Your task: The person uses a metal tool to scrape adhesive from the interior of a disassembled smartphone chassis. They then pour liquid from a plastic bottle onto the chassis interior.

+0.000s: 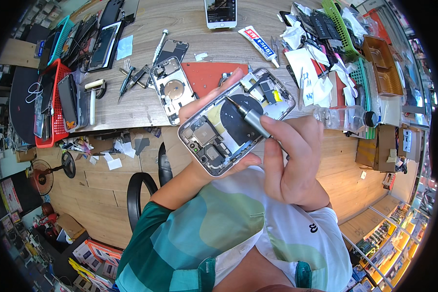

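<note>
Left hand [237, 168] grasps an opened silver-rimmed smartphone housing [224, 134] from below, fingers along its 10 o'clock edge, thumb at its 5 o'clock side; palm hidden underneath. Housing sits tilted above the person's lap, mid-view, camera block at its 8 o'clock end, small yellow patch near its 2 o'clock end. Right hand [297, 155] comes in from 4 o'clock, thumb and fingers pinching a silver-grey metal pen-shaped tool with dark pointed tip [252, 120]. Tip points to 11 o'clock, over the upper edge of the round matte-black pad [231, 117] inside the housing; can't tell if touching.

Around, clock from the held housing: second silver phone shell with beige round patch [173, 89] at 10, on the table, overlapping an orange-red flat mat [202, 75] at 11. White-framed phone with lit screen [221, 14] at 12. White, blue and red squeeze tube [258, 45] between 12 and 1, lying slanted on the grey wood-grain table [146, 29]. Clear plastic bottle with black cap [343, 119] at 3, near white crumpled papers. Brown plastic divided tray [382, 65] between 2 and 3. White-headed hammer [93, 100] at 9, red plastic basket [58, 109] beyond it
</note>
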Action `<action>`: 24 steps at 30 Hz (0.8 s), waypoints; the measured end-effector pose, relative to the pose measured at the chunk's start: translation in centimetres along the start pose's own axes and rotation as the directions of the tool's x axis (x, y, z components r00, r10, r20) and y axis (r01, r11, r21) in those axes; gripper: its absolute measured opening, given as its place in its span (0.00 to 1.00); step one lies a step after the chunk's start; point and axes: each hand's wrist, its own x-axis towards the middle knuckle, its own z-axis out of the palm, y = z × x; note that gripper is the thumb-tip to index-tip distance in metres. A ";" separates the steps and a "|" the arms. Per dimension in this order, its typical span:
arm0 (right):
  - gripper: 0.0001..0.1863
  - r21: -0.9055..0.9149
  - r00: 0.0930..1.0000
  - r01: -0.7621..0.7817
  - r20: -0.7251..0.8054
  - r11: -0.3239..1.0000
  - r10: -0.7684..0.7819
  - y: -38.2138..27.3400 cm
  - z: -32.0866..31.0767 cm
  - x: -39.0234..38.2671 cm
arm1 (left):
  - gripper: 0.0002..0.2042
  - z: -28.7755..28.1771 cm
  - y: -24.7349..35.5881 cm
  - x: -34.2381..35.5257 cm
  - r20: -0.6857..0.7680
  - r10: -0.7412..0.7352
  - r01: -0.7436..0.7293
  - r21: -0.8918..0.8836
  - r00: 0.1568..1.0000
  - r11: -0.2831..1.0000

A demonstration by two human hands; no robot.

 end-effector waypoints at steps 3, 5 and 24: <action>0.28 0.020 1.000 0.003 0.000 1.000 -0.003 -0.1 -0.1 0.4 | 0.55 0.0 0.0 -0.1 -0.004 -0.006 0.006 -0.025 1.000 1.000; 0.27 -0.014 0.999 0.003 0.042 1.000 -0.002 0.0 -0.4 0.1 | 0.55 0.0 0.2 -0.1 -0.006 -0.022 0.022 -0.026 1.000 0.999; 0.24 0.027 0.999 0.015 -0.039 1.000 -0.014 0.3 0.3 -0.3 | 0.55 -0.1 -0.1 -0.1 0.041 0.013 -0.013 -0.004 0.999 1.000</action>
